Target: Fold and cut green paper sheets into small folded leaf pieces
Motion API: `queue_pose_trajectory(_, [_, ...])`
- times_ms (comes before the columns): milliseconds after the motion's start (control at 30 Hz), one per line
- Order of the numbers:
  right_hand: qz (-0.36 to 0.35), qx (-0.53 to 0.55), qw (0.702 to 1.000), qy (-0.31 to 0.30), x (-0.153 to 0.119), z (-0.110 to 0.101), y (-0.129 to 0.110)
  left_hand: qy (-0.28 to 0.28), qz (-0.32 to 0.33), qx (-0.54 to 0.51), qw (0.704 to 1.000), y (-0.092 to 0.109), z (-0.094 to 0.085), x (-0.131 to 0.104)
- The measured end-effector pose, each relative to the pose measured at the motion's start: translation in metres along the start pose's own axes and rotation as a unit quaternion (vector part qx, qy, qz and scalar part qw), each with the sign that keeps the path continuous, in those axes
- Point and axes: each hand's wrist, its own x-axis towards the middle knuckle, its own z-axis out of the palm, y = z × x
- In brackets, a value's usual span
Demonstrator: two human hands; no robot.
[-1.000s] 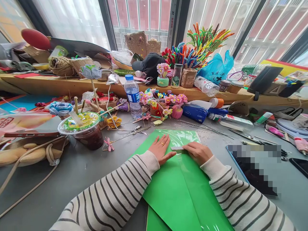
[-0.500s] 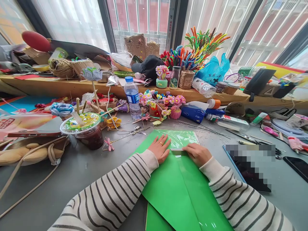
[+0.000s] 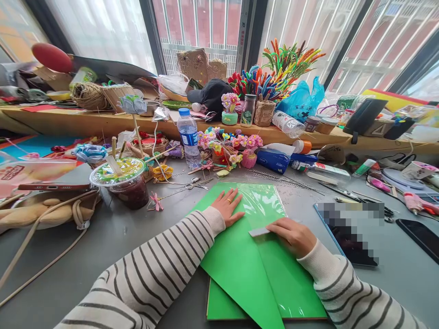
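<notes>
– Well short of the back edge of the tabletop [image 3: 147,228] lies green paper [image 3: 236,256]; left hand [image 3: 228,206] spread flat on it, right hand [image 3: 293,235] pinching a flat strip [image 3: 258,232].

– How might it handle?

– Light, likely slick, easily creased; best held by opposite edges.

At the front middle of the surface [image 3: 171,292]: paper [image 3: 236,260]. On the paper: left hand [image 3: 227,206]. To the right and nearer the front: right hand [image 3: 295,235], over the paper, with a strip [image 3: 259,232] in grasp, free end to the left. Right of the paper: tablet [image 3: 348,237], then phone [image 3: 420,240] farther right. Left of the paper: cup [image 3: 132,194]. Behind the paper, left to right: bottle [image 3: 188,139], flowers [image 3: 252,140], tissues [image 3: 274,160]. Behind all 3: ledge [image 3: 51,120]. On the ledge, left to right: twine [image 3: 87,97], cap [image 3: 214,94], jar [image 3: 248,110], basket [image 3: 264,113], bag [image 3: 305,100]. Behind the ledge: windows [image 3: 200,25].
</notes>
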Motion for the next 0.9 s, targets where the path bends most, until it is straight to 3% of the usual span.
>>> queue_pose_trajectory(133, [0.0,0.011,1.0,-0.003,-0.007,-0.006,-0.007,0.031,-0.021,0.031,0.999,0.009,-0.003,-0.002])
queue_pose_trajectory(333, [0.009,-0.009,1.0,0.0,-0.001,-0.004,-0.008,0.04,0.067,0.011,0.997,0.027,0.008,-0.008])
queue_pose_trajectory(600, [0.021,-0.013,1.0,0.01,0.019,0.006,0.001,0.036,0.021,0.004,0.999,0.013,0.007,-0.002])
queue_pose_trajectory(900, [0.007,0.018,1.0,0.016,-0.004,-0.006,-0.01,0.046,0.019,0.0,0.999,0.014,0.008,-0.003])
